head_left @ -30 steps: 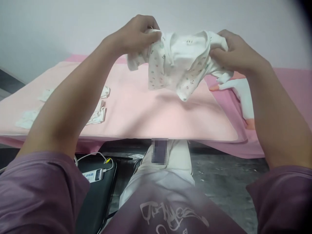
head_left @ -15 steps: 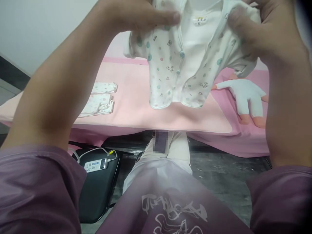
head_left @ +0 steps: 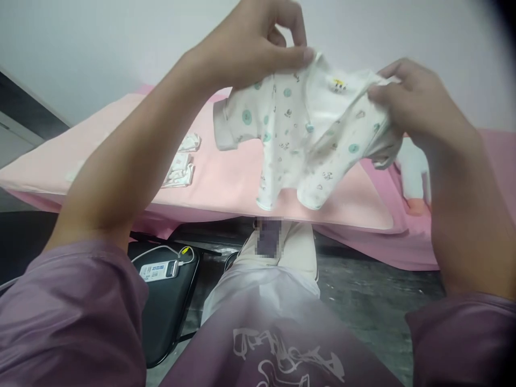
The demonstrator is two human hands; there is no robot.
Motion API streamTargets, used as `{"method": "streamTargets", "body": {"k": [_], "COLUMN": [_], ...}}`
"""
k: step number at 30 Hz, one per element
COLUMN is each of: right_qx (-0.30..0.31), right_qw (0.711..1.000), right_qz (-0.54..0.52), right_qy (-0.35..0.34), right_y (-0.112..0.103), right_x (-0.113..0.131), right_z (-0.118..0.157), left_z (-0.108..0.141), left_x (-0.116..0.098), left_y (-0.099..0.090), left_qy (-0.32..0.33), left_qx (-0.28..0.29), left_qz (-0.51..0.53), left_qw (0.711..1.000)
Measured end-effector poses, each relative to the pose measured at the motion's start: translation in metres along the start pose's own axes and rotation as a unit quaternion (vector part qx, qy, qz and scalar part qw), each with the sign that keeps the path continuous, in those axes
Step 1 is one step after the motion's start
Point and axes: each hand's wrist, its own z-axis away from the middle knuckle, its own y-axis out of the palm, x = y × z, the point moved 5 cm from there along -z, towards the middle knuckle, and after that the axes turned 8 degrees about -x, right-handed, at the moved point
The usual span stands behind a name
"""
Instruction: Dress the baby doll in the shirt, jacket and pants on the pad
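A: Fingers?
B: Both hands pinching. My left hand (head_left: 262, 48) grips one shoulder of the small shirt (head_left: 290, 126) by the collar, thumb in front, forefinger behind. My right hand (head_left: 411, 99) has the other shoulder, thumb in front, fingers bent behind.
A: Shirt location?
B: Up in the air over the pink table (head_left: 229, 185), hem down.
A: Why the shoulders?
B: My read: spreads the neck, lets the front hang flat, so print and label (head_left: 338, 85) face me.
A: Rest of the layout?
B: Folded clothes (head_left: 179, 172) on the left, probably there to stay clear of the hands. Stuffed doll (head_left: 413, 172) on the right, partly behind my forearm. Power bank (head_left: 159, 270) on the chair (head_left: 161, 322), likely so its cable (head_left: 161, 248) lies off the table.
A: Arm pose?
B: Both reaching forward, elbows wide. Left hand higher, so the collar slopes down rightward.
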Motion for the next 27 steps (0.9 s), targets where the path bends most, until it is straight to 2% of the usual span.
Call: {"method": "streamTargets", "body": {"k": [2,5,8,11,14,17,22,25,27], "right_qx": [0.063,0.100,0.073,0.016,-0.024,-0.057,-0.101,-0.110,-0.109], "right_qw": [0.998,0.995,0.990,0.980,0.981,0.983,0.980,0.983,0.984], "right_qz": [-0.007,-0.013,-0.002,0.023,0.034,0.070,0.096,0.078,0.068], "right_qy": [0.014,-0.019,-0.119,-0.197,-0.189,-0.162,-0.145,-0.126,-0.120], "right_y": [0.012,0.019,0.020,0.022,0.022,0.020,0.016,0.018,0.021], "right_x": [-0.003,-0.010,-0.008,0.001,0.003,0.002,0.001,-0.001,-0.001], "right_z": [0.003,0.006,0.004,0.000,-0.004,-0.006,-0.002,0.000,0.000], "left_z": [-0.003,-0.008,-0.012,-0.016,-0.018,-0.019,-0.021,-0.023,-0.025], "left_x": [0.005,0.022,0.032,0.035,0.034,0.029,0.018,0.015,0.015], "left_y": [0.003,0.010,0.020,0.028,0.033,0.034,0.039,0.039,0.040], "left_qy": [0.062,0.075,0.091,0.075,0.054,0.077,0.123,0.108,0.073], "left_qx": [-0.003,0.011,0.020,-0.008,-0.037,-0.056,-0.029,-0.064,-0.088], "left_qz": [-0.007,0.003,0.007,0.031,0.046,0.021,-0.062,-0.074,-0.078], "left_qw": [0.998,0.997,0.996,0.997,0.997,0.995,0.990,0.989,0.990]}}
